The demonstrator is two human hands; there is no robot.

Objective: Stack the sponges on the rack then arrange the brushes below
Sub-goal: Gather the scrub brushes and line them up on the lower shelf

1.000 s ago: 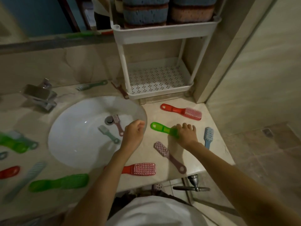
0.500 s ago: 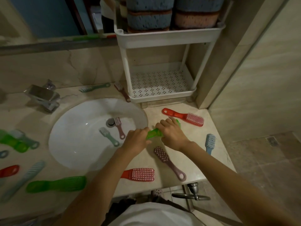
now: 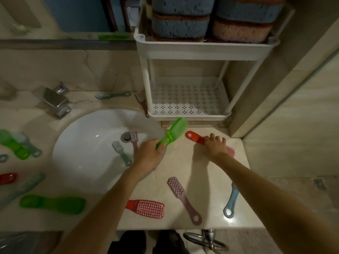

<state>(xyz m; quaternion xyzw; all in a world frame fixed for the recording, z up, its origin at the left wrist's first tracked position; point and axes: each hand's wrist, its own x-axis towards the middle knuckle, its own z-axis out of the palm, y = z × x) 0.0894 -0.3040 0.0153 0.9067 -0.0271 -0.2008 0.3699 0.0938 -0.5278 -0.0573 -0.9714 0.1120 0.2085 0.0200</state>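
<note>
My left hand (image 3: 149, 154) grips a green brush (image 3: 174, 132) by its handle, the head raised toward the white rack (image 3: 189, 114). My right hand (image 3: 215, 146) lies on a red brush (image 3: 195, 137) on the counter, fingers curled over its middle. The rack's lower perforated shelf holds nothing. Blue and pink sponges (image 3: 180, 24) are stacked on its top shelf. A mauve brush (image 3: 183, 197), another red brush (image 3: 146, 208) and a blue brush (image 3: 231, 204) lie near the front edge.
A white sink (image 3: 88, 149) holds two small brushes. More brushes lie left of it, including a large green one (image 3: 53, 204), and two behind it by the rack. A metal tap (image 3: 55, 101) stands at the back left. A wall closes the right side.
My right hand passed the green brush to my left hand, which lifted it toward the rack. My right hand then moved right onto the red brush.
</note>
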